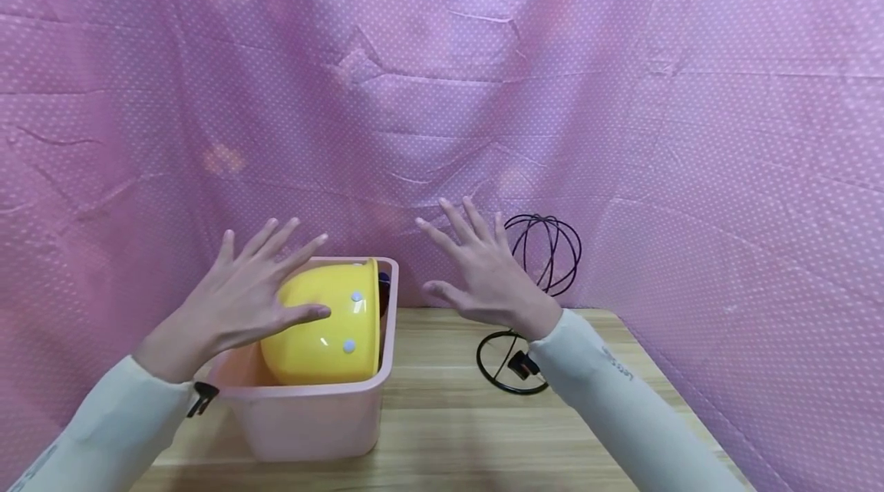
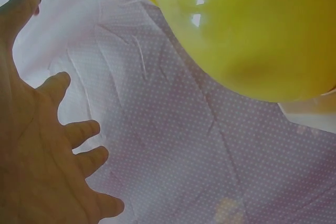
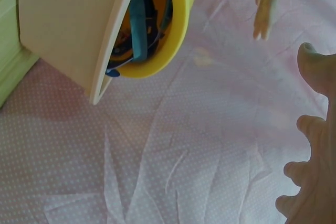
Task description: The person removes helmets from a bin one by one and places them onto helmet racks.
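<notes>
My left hand (image 1: 242, 296) is held up with its fingers spread, above the left side of a pink plastic bin (image 1: 311, 423). A yellow hard hat (image 1: 318, 331) lies on its side in that bin; its opening faces right. Dark and teal straps (image 3: 139, 24) show inside the hat in the right wrist view. My right hand (image 1: 486, 277), fingers spread too, hovers over the table, in front of a black wire stand (image 1: 549, 246) whose middle it partly hides. Neither hand holds anything.
The wooden table (image 1: 442, 400) carries the bin on the left and the stand's round base (image 1: 511, 391) on the right. Pink dotted cloth (image 1: 442, 131) hangs behind and along both sides.
</notes>
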Available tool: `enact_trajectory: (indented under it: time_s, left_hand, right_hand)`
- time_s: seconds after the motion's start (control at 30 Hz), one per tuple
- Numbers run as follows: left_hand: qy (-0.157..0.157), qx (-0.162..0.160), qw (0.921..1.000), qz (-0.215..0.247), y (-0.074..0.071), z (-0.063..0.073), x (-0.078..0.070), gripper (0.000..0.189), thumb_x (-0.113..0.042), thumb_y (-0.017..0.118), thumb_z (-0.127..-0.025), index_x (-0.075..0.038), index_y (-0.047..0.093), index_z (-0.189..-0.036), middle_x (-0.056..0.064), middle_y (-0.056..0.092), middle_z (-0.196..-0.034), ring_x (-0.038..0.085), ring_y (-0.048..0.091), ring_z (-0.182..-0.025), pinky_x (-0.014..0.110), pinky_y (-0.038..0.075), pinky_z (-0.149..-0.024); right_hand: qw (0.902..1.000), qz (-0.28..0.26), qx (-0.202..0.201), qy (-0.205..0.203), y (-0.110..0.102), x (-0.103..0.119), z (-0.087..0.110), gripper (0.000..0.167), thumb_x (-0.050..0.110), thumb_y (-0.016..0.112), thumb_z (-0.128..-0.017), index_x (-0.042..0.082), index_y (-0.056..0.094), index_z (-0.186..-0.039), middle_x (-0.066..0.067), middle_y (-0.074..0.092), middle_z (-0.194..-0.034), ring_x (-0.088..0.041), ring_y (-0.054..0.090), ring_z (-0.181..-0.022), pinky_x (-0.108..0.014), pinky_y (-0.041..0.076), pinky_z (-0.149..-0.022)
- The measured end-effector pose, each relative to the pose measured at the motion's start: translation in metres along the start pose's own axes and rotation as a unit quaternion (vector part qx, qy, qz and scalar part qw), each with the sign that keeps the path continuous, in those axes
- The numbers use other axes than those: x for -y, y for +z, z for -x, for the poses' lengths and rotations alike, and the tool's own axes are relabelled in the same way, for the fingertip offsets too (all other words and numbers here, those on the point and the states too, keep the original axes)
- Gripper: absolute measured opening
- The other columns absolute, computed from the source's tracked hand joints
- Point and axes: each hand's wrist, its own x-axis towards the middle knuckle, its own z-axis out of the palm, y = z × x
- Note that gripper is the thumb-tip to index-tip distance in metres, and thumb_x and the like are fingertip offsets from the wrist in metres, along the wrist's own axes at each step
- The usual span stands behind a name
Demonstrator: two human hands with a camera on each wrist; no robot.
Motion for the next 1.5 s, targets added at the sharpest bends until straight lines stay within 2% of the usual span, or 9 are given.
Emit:
enact_trajectory:
  time_s: [0.37, 0.6, 0.8, 1.0, 1.2, 1.33, 1.5]
  left_hand:
    - [-0.005, 0.009, 0.9999, 0.001, 0.005, 0.014, 0.009, 0.093, -0.076, 0.054, -0.087, -0.033, 0.022, -0.162, 0.02, 0.019, -0.169, 0.051, 0.018, -0.154, 0.087, 0.004, -0.111]
    - [-0.015, 0.011, 0.9998, 0.003, 0.01, 0.023, 0.013, 0.093, -0.077, 0.054, -0.087, -0.032, 0.022, -0.163, 0.021, 0.02, -0.169, 0.051, 0.018, -0.154, 0.087, 0.005, -0.11]
    - [-0.028, 0.017, 0.9994, 0.007, 0.014, 0.033, 0.016, 0.096, -0.076, 0.055, -0.087, -0.035, 0.015, -0.163, 0.021, 0.02, -0.169, 0.05, 0.018, -0.154, 0.087, 0.006, -0.11]
    - [-0.035, 0.021, 0.9991, 0.009, 0.016, 0.04, 0.018, 0.096, -0.075, 0.055, -0.088, -0.036, 0.01, -0.163, 0.02, 0.017, -0.17, 0.05, 0.016, -0.155, 0.087, 0.007, -0.11]
    - [-0.052, 0.026, 0.9978, 0.032, 0.021, 0.05, 0.021, 0.095, -0.072, 0.057, -0.089, -0.034, 0.012, -0.164, 0.021, 0.016, -0.17, 0.048, 0.014, -0.156, 0.086, 0.006, -0.11]
    - [-0.056, 0.025, 0.997, 0.048, 0.025, 0.056, 0.023, 0.095, -0.07, 0.058, -0.089, -0.037, 0.009, -0.163, 0.022, 0.016, -0.169, 0.05, 0.015, -0.155, 0.087, 0.005, -0.109]
    - [-0.057, 0.023, 0.9959, 0.067, 0.028, 0.062, 0.025, 0.095, -0.068, 0.058, -0.091, -0.039, 0.004, -0.163, 0.023, 0.012, -0.169, 0.053, 0.013, -0.154, 0.088, 0.002, -0.108]
  right_hand:
    - [0.9999, -0.011, 0.005, -0.01, 0.01, 0.014, -0.003, 0.08, 0.065, 0.052, -0.095, 0.038, 0.017, -0.162, -0.002, 0.001, -0.174, -0.033, -0.004, -0.161, -0.074, -0.003, -0.12]
    - [0.9996, -0.015, 0.01, -0.023, 0.018, 0.022, -0.004, 0.083, 0.063, 0.057, -0.094, 0.038, 0.017, -0.162, -0.003, 0.004, -0.174, -0.038, 0.004, -0.16, -0.076, -0.001, -0.119]
    - [0.999, -0.029, 0.02, -0.026, 0.025, 0.029, -0.006, 0.084, 0.059, 0.06, -0.094, 0.039, 0.016, -0.162, -0.003, 0.005, -0.174, -0.035, -0.001, -0.161, -0.075, 0.001, -0.12]
    - [0.9984, -0.043, 0.022, -0.029, 0.03, 0.034, -0.006, 0.08, 0.065, 0.054, -0.095, 0.039, 0.019, -0.162, -0.003, 0.005, -0.174, -0.033, -0.002, -0.161, -0.075, 0.0, -0.119]
    - [0.9975, -0.054, 0.027, -0.036, 0.036, 0.038, -0.005, 0.079, 0.064, 0.053, -0.096, 0.038, 0.018, -0.162, -0.003, 0.005, -0.174, -0.033, -0.003, -0.161, -0.076, 0.001, -0.119]
    - [0.9966, -0.065, 0.026, -0.043, 0.04, 0.041, -0.004, 0.081, 0.059, 0.058, -0.095, 0.037, 0.02, -0.162, -0.006, 0.008, -0.174, -0.034, -0.002, -0.161, -0.076, 0.002, -0.119]
    - [0.9962, -0.067, 0.026, -0.049, 0.046, 0.044, -0.002, 0.081, 0.058, 0.058, -0.094, 0.034, 0.021, -0.162, -0.005, 0.007, -0.174, -0.033, -0.003, -0.161, -0.076, 0.006, -0.12]
